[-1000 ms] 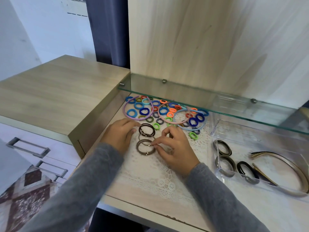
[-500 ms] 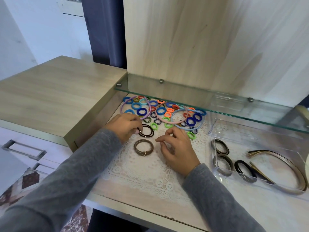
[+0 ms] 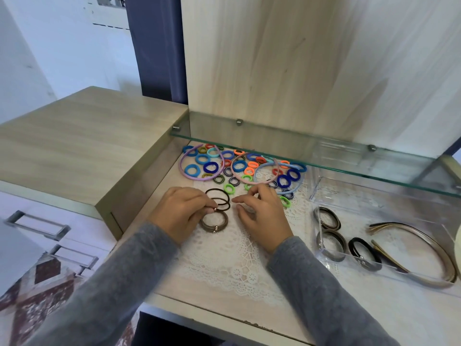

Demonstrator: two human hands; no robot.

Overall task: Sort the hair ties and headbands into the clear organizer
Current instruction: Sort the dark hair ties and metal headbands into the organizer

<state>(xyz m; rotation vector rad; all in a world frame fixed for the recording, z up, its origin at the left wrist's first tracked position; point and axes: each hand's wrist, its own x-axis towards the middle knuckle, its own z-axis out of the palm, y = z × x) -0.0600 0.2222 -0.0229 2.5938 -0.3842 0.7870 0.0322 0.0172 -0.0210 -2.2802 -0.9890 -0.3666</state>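
My left hand [image 3: 180,213] pinches the black hair ties [image 3: 219,199] at their small metal bead, on the lace mat. Just below them lies a grey-brown hair tie [image 3: 214,222]. My right hand [image 3: 262,213] hovers beside them with loosely curled fingers and holds nothing. Behind the hands lies a pile of coloured hair ties [image 3: 239,166] with a purple headband [image 3: 185,171], a pink headband [image 3: 237,177] and a blue headband [image 3: 296,187]. The clear organizer [image 3: 324,253] at the right holds dark hair ties [image 3: 329,218] and gold-brown headbands [image 3: 429,245].
A glass shelf [image 3: 324,156] overhangs the pile and the organizer's far end. A raised wooden cabinet top [image 3: 74,146] borders the left, with drawer handles [image 3: 37,224] below. The desk's front edge [image 3: 224,318] runs near my forearms.
My left hand has closed onto the black hair ties and drawn them toward the grey-brown one. My right hand let go of the grey-brown tie and lifted slightly to the right.
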